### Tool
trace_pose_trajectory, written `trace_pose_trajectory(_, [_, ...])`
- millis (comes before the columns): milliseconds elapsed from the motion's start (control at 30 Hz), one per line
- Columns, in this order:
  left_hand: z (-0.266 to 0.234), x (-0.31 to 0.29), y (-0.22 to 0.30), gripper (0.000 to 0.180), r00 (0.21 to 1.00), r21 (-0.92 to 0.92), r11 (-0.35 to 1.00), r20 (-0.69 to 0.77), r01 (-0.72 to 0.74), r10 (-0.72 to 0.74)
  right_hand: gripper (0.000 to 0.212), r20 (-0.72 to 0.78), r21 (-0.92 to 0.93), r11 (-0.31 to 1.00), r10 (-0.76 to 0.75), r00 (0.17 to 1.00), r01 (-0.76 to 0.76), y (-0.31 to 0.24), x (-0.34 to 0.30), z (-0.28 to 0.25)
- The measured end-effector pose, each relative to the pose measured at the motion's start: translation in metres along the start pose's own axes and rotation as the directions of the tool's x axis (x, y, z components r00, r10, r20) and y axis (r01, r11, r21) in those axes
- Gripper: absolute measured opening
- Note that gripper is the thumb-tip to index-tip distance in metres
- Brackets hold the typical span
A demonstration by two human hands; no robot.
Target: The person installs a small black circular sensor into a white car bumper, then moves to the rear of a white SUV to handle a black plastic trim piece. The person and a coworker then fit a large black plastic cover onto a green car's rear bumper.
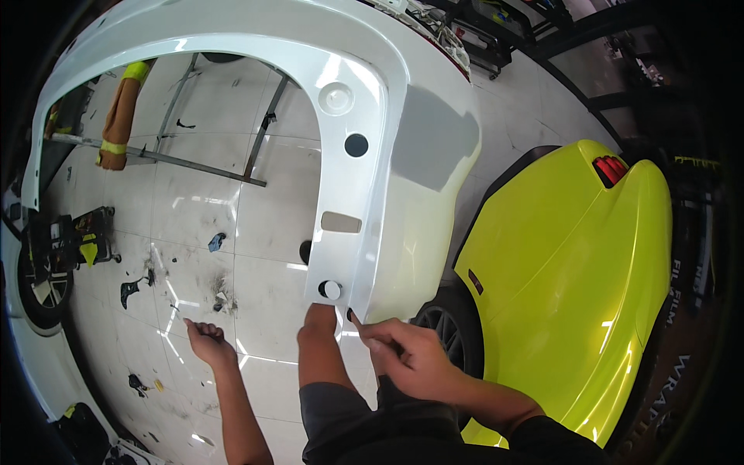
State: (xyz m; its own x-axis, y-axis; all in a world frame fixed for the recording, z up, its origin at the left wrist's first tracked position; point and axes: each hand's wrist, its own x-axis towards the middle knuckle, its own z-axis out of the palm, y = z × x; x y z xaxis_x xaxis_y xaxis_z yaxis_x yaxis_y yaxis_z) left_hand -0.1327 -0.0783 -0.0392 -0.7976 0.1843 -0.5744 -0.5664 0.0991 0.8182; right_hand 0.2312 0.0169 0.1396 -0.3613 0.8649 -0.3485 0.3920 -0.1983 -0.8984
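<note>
A large pearly white car body panel [356,201] with a curved arch and several cut-outs stands upright before me. My right hand [415,356] is at its lower end, the index finger stretched out and touching the bottom edge, the other fingers curled. A round pale disc [332,291] shows at the lowest hole of the panel. My left hand [211,345] hangs apart from the panel, over the floor to the left. Its fingers are closed in a pinch, and a thin pale thing may stick out of them, too small to make out.
A yellow-green car panel [566,287] stands close on the right beside a black wheel [449,322]. Beyond the arch lies a metal stand [194,167] with brown padding [120,116]. Dark scraps [132,291] and a blue scrap [217,242] lie on the tiled floor. A white car [39,372] is at left.
</note>
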Motion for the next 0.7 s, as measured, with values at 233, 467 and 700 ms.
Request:
trace_pose_trajectory(233, [0.190, -0.105, 0.005, 0.013, 0.631, 0.292, 0.749, 0.747, -0.595, 0.210, 0.009, -0.230, -0.198, 0.979, -0.101, 0.968, 0.055, -0.037, 0.108, -0.056])
trace_pose_trajectory(467, [0.329, -0.133, 0.002, 0.038, 0.213, 0.176, 0.306, 0.973, -0.936, 0.090, 0.013, -0.288, -0.173, 0.984, -0.004, 0.958, -0.048, -0.046, 0.190, -0.063])
trace_pose_trajectory(700, [0.360, -0.130, -0.006, 0.023, 0.255, 0.271, 0.379, 0.962, -0.885, -0.094, 0.012, -0.039, 0.442, 0.856, 0.317, 0.947, -0.269, -0.030, 0.212, -0.090])
